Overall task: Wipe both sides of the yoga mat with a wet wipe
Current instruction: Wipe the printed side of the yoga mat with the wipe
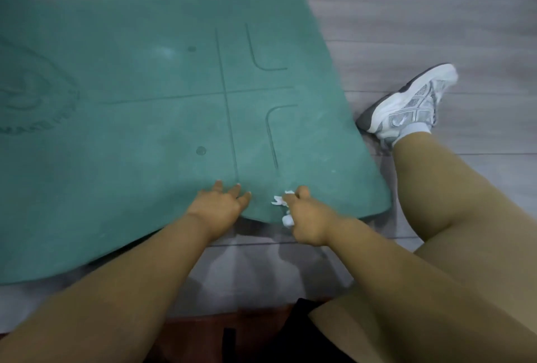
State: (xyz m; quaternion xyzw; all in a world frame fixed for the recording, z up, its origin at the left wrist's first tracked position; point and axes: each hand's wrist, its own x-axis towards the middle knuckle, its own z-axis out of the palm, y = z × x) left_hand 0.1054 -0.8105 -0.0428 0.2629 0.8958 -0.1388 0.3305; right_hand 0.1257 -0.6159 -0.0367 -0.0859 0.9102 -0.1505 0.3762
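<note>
We see our teal yoga mat (145, 101) lying flat on the floor, embossed alignment lines facing up, its near edge lifted slightly. Our crumpled white wet wipe (283, 205) sits bunched at that edge.

The green mat (145, 130) lies flat on the grey floor (421, 14), its whole upper face open to a sweep leftward and away. Both hands sit at its near edge. To the right, a bent leg (453, 203) and white shoe (412, 104) crowd the mat's corner, blocking that side.
</note>
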